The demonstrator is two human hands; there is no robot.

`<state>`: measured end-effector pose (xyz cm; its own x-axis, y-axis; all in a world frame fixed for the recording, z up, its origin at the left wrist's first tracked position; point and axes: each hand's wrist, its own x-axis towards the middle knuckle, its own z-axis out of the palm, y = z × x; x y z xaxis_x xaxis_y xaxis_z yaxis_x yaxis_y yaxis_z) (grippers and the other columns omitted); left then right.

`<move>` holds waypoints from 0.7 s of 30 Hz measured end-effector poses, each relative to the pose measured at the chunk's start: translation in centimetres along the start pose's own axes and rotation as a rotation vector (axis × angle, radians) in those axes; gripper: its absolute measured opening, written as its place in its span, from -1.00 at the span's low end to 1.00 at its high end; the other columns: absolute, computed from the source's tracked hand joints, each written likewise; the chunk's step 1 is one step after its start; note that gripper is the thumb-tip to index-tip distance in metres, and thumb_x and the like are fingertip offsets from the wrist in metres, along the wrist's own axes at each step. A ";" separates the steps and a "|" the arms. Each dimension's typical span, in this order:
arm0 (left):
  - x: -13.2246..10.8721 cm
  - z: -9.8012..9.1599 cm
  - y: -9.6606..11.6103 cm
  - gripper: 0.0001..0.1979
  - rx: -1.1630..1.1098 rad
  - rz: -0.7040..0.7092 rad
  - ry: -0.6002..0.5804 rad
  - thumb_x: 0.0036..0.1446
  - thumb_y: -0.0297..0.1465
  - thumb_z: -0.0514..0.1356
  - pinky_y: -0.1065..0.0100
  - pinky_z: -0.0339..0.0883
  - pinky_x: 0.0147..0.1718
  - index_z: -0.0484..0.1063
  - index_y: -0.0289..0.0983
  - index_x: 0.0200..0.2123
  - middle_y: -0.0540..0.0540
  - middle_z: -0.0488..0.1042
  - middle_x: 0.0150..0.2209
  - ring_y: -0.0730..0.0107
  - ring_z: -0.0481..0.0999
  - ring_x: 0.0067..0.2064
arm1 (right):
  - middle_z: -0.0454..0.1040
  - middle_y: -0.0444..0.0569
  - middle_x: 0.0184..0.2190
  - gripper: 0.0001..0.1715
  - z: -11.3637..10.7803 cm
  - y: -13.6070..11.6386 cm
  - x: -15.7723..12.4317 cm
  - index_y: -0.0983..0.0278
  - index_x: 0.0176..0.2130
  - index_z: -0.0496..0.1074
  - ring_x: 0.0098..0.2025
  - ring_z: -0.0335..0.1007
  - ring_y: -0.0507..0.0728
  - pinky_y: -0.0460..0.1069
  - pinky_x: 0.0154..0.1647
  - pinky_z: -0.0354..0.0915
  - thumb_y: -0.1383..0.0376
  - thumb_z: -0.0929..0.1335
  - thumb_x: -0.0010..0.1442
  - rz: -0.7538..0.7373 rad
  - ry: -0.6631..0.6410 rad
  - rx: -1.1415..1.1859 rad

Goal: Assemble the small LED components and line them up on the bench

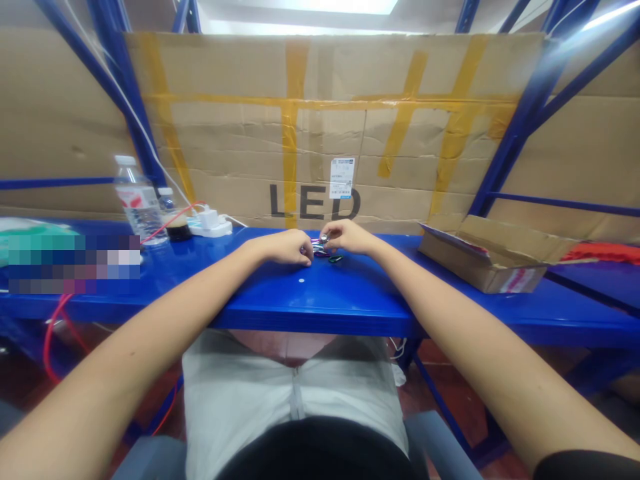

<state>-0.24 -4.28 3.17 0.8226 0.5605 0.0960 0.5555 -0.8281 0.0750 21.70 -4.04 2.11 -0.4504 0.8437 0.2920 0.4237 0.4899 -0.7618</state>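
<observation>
Nearest is the glossy blue metal tabletop (320,303), bearing one small round white spot (301,281) short of the hands. Beyond it, the left hand (291,247) is curled nearly closed, fingertips at the left end of a small shiny purple-and-silver metallic object (319,249); whether it grips cannot be told. The right hand (345,237) appears pinched, thumb and fingers together, on the object's right end. The object sits between both hands, at or just above the surface; detail is too small to confirm. A dark green glossy piece (335,259) lies just beside it.

Risk, in this inspector's judgement: a slipped pinch could send the object skidding across the slick paint, and a careless right wrist could sweep the green piece aside.

Farther right stands an open brown cardboard box (513,279), well apart.
</observation>
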 end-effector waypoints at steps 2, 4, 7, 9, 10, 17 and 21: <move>0.2 0.1 0.0 -0.79 -0.003 -0.004 -0.021 0.08 -0.35 0.23 0.37 0.25 -0.27 0.64 -0.23 -0.25 -0.09 0.61 -0.27 0.33 0.52 -0.26 | 0.51 -0.16 -0.52 -0.75 0.0 0.1 0.1 0.31 -0.35 0.45 -0.51 0.42 0.02 -0.08 -0.41 0.41 0.57 0.42 -0.06 0.004 -0.006 -0.004; 0.2 0.1 0.0 -0.81 -0.022 -0.028 -0.038 0.06 -0.36 0.23 0.37 0.24 -0.31 0.62 -0.25 -0.27 -0.08 0.60 -0.30 0.35 0.50 -0.30 | 0.51 -0.15 -0.52 -0.75 0.1 0.1 0.1 0.31 -0.35 0.45 -0.51 0.42 0.02 -0.08 -0.41 0.40 0.57 0.42 -0.06 0.004 -0.012 -0.008; 0.1 0.1 0.2 -0.83 -0.071 -0.073 -0.038 0.03 -0.38 0.23 0.39 0.21 -0.36 0.58 -0.26 -0.29 -0.05 0.58 -0.34 0.38 0.47 -0.34 | 0.52 -0.15 -0.52 -0.74 0.1 0.1 0.1 0.32 -0.35 0.45 -0.51 0.43 0.02 -0.08 -0.41 0.40 0.57 0.43 -0.07 0.007 -0.014 -0.006; -0.1 0.1 0.3 -0.84 -0.098 -0.086 -0.022 0.00 -0.40 0.22 0.40 0.20 -0.37 0.55 -0.26 -0.31 -0.03 0.57 -0.36 0.39 0.46 -0.35 | 0.52 -0.14 -0.52 -0.74 0.1 0.0 0.1 0.32 -0.34 0.45 -0.51 0.43 0.02 -0.08 -0.41 0.40 0.58 0.43 -0.06 0.012 -0.014 -0.008; -0.1 0.1 0.4 -0.85 -0.108 -0.086 -0.008 0.00 -0.41 0.21 0.40 0.20 -0.36 0.54 -0.26 -0.32 -0.02 0.56 -0.37 0.40 0.46 -0.36 | 0.52 -0.14 -0.52 -0.74 0.1 0.0 0.0 0.32 -0.34 0.45 -0.50 0.43 0.02 -0.08 -0.41 0.40 0.57 0.44 -0.06 0.013 -0.015 -0.011; -0.3 -0.5 0.3 -0.88 -0.148 -0.009 0.334 0.03 -0.44 0.22 0.41 0.23 -0.36 0.52 -0.30 -0.32 -0.03 0.54 -0.40 0.43 0.45 -0.38 | 0.52 -0.14 -0.51 -0.75 0.1 -0.1 -0.1 0.32 -0.33 0.47 -0.49 0.44 0.03 -0.07 -0.40 0.40 0.58 0.43 -0.04 0.015 -0.009 -0.028; 0.1 -0.5 0.3 -0.89 -0.172 0.081 0.561 0.09 -0.42 0.24 0.40 0.30 -0.30 0.52 -0.31 -0.29 -0.04 0.56 -0.38 0.42 0.49 -0.34 | 0.51 -0.14 -0.52 -0.75 0.1 -0.2 -0.1 0.32 -0.34 0.48 -0.50 0.43 0.03 -0.08 -0.43 0.38 0.60 0.41 -0.05 0.024 -0.020 -0.042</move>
<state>-0.08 -4.51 3.69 0.6453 0.4531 0.6150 0.4274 -0.8815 0.2009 21.53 -4.26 2.18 -0.4550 0.8512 0.2617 0.4669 0.4782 -0.7438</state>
